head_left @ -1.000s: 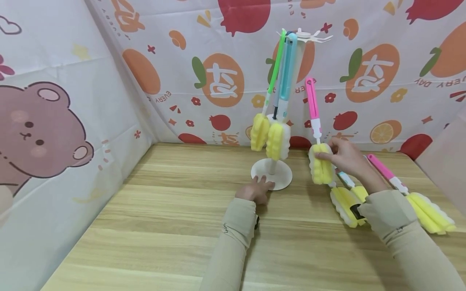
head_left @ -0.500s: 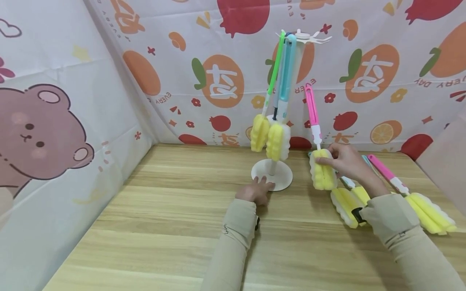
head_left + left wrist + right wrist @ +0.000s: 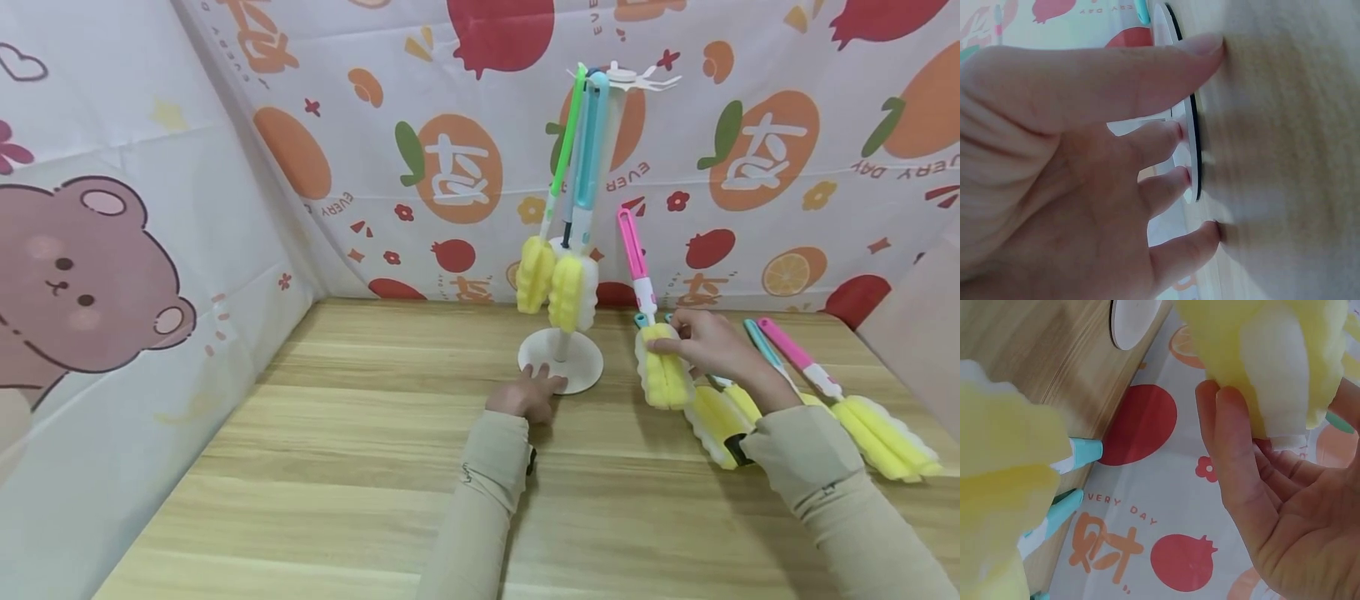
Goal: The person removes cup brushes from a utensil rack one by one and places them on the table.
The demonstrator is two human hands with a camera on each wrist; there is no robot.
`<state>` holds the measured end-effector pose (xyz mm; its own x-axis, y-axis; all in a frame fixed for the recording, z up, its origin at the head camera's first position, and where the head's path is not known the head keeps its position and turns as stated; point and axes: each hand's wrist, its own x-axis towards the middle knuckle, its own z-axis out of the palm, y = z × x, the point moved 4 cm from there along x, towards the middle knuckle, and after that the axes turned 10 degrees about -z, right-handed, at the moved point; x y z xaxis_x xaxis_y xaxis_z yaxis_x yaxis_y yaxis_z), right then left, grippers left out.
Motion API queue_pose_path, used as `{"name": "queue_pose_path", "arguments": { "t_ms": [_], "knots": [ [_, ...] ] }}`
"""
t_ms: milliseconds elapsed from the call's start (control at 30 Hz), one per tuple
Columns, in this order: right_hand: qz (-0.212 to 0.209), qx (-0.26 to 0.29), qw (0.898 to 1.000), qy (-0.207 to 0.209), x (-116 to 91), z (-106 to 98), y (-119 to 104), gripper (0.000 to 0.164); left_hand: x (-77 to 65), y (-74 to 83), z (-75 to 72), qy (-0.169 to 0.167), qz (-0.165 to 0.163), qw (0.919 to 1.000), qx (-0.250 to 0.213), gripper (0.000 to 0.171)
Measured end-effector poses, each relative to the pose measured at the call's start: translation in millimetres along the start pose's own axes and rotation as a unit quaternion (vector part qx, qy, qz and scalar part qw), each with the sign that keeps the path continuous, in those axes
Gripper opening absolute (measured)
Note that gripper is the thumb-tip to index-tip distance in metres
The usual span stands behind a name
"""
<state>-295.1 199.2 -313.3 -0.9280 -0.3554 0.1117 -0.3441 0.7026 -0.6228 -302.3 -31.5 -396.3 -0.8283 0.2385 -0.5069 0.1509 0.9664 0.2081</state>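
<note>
My right hand (image 3: 708, 343) pinches the yellow and white sponge head of a pink-handled bottle brush (image 3: 666, 379). The brush is held up above the table, its handle upward and leaning left. In the right wrist view, fingers and thumb (image 3: 1235, 450) lie on either side of the sponge. My left hand (image 3: 527, 395) rests with spread fingers at the round white base (image 3: 583, 367) of a rack. Two of its fingertips lie on the base rim (image 3: 1192, 150); the thumb reaches the table. A green-handled brush (image 3: 567, 142) and a light-blue one (image 3: 592, 142) hang from the rack, with a darker handle partly hidden between them.
Right of the rack, several sponge brushes lie on the wooden table (image 3: 360, 467), including a pink-handled one (image 3: 795, 346) and a dark-tipped one (image 3: 720, 425), partly hidden by my right arm. White hooks (image 3: 645, 81) stick out at the rack top. Printed cloth (image 3: 457, 75) stands behind.
My right hand has lowered the pink-handled brush a little, and its handle leans further left. The left hand stays on the base.
</note>
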Motion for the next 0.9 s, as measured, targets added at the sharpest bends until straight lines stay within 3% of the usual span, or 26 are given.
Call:
{"name": "queue_pose_path", "arguments": {
  "t_ms": [433, 900],
  "knots": [
    [0.025, 0.009, 0.999, -0.048, -4.3, 7.9, 7.6, 0.04, 0.9, -0.3, 0.6, -0.004, 0.0, 1.0, -0.007, 0.073],
    [0.018, 0.022, 0.997, -0.073, -5.3, 12.0, 11.2, 0.039, 0.7, -1.0, 0.3, -0.001, 0.003, 1.0, -0.009, 0.072]
  ]
}}
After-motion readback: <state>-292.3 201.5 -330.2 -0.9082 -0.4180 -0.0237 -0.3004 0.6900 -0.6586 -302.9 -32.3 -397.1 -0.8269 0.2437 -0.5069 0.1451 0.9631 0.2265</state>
